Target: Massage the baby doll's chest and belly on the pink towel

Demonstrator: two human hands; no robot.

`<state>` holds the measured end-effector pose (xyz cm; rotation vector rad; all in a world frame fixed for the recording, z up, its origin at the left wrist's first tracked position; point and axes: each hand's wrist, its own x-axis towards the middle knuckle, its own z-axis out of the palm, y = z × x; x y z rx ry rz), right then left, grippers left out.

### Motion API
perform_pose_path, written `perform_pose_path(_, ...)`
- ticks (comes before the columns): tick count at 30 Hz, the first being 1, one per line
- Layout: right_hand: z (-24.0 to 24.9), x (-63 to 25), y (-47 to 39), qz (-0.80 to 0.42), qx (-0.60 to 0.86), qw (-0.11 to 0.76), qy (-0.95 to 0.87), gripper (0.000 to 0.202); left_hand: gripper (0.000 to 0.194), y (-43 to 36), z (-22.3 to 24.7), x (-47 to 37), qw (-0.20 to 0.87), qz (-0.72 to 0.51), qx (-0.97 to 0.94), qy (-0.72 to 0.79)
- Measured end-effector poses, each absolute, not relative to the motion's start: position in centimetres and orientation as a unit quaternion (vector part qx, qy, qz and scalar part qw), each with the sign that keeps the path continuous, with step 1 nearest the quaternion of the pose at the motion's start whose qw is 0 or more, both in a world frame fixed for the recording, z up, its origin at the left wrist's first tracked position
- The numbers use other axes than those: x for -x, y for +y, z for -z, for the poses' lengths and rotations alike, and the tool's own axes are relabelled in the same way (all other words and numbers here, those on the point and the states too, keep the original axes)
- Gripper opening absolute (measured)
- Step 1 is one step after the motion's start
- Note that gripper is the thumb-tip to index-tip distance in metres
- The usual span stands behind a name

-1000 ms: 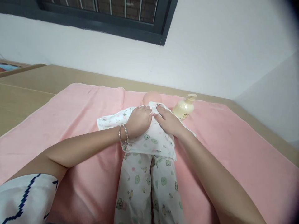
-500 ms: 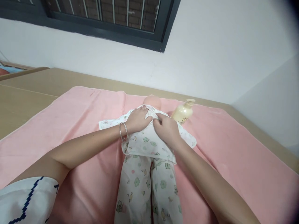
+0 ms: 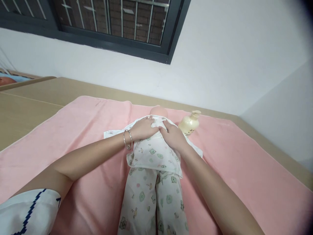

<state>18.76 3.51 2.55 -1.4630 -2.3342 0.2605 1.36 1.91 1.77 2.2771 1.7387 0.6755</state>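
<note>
A baby doll lies on its back, its bare round head (image 3: 158, 111) away from me and its face out of sight. It wears a white printed baby shirt (image 3: 154, 156) and matching pants (image 3: 141, 199). My left hand (image 3: 144, 128) rests flat on the left of the shirt's chest, fingers stretched toward the neckline. On the right of the chest lies my right hand (image 3: 172, 135), palm down with fingers extended. The two thumbs come close together at the middle. Beside the doll's right-hand side stands a cream pump bottle (image 3: 189, 123).
A pink blanket (image 3: 93, 130) is spread under the doll on a wooden surface (image 3: 73, 87). Behind it rises a white wall (image 3: 207, 65) with a dark-framed barred window (image 3: 137, 44). At the far left edge an orange-brown object (image 3: 7, 80) lies on blue cloth.
My right hand has let go of the pinched shirt fold near the neck and now lies flat. The bunched fabric has smoothed out. The left hand has stayed nearly in place.
</note>
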Motion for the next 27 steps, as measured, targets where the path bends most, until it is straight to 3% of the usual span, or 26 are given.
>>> perform_pose_path(5, -3.2, -18.5, 2.9, -0.060, 0.520, 0.180, -0.833, 0.037, 0.061, 2.8, -1.6, -0.9, 0.143, -0.232, -0.751, 0.601)
perform_pose_path(11, -2.7, -18.1, 2.6, -0.055, 0.525, 0.173, -0.831, 0.037, 0.046, 2.7, -1.0, -1.4, 0.120, -0.262, -0.743, 0.604)
perform_pose_path(14, -2.3, -18.2, 3.2, -0.082, 0.525, 0.184, -0.827, 0.047, 0.044, 2.2, -1.1, -1.6, 0.103, -0.261, -0.756, 0.591)
perform_pose_path(20, -2.4, -18.4, 4.0, -0.141, 0.539, 0.178, -0.811, 0.050, 0.050, 1.5, -1.6, -1.8, 0.102, -0.221, -0.762, 0.600)
perform_pose_path(27, -3.4, -18.1, 3.0, -0.068, 0.550, 0.130, -0.822, 0.042, 0.060, 2.2, -1.5, -1.7, 0.120, -0.203, -0.750, 0.617)
